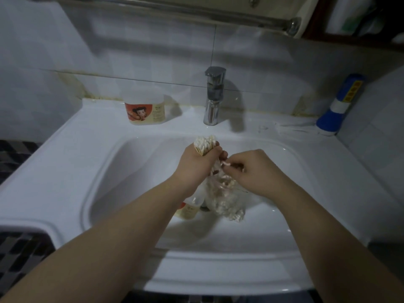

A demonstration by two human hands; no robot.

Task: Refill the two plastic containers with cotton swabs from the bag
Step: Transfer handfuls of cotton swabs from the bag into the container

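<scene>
Left hand: the left hand [197,158] is raised over the middle of the basin, fingers curled round a swab bundle [205,143]. The white tips stand out above the fist, pointing to the far side.
Right hand: the right hand [251,166] is just right of the left, knuckles up. Its thumb and fingertips pinch a few loose swabs [226,164] at the top of the bag.
Bag: the clear plastic bag [223,195] hangs below and between the two hands, over the basin floor. It is crumpled and holds more swabs. Which hand carries its weight cannot be told.
Container 1: the ledge container [144,109] stands upright on the far sink ledge, left of the faucet. It is translucent, with an orange and cream label. Its fill level cannot be read.
Container 2: the basin container [189,209] is down in the basin, partly hidden under the left wrist and touching or just beside the bag. It carries the same label colours and appears tilted.
Sink: the white sink [87,136] has a broad rim on all sides.
Faucet: the chrome faucet [213,95] stands on the far ledge at centre.
Far right: a blue and white object [341,106] leans in the corner against the tiled wall [131,51].
Above: a metal rail [196,9] runs across the wall.
</scene>
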